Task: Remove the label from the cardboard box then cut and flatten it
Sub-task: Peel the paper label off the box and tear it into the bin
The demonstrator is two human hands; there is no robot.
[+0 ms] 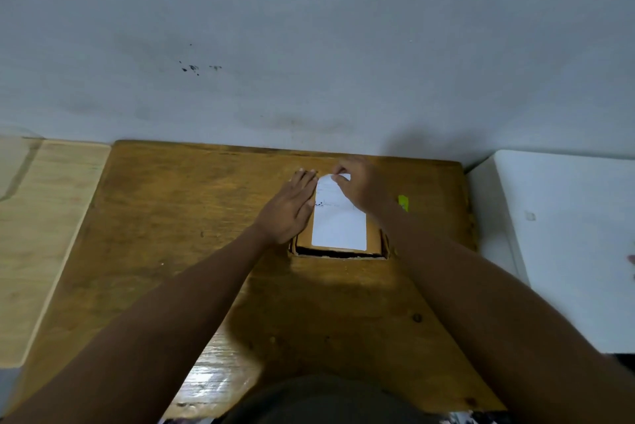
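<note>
At the far middle of the brown wooden table (165,217), the right hand (360,188) pinches the far edge of the white rectangular paper label (338,224), already curled up. The left hand (290,209) lies open and flat, bracing the small brown cardboard box (372,238) just beside. The label's long axis runs away from the person, so peeling likely comes toward the body.

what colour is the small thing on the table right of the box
Bright yellow-green, seen in the head view beside the right hand.
</note>
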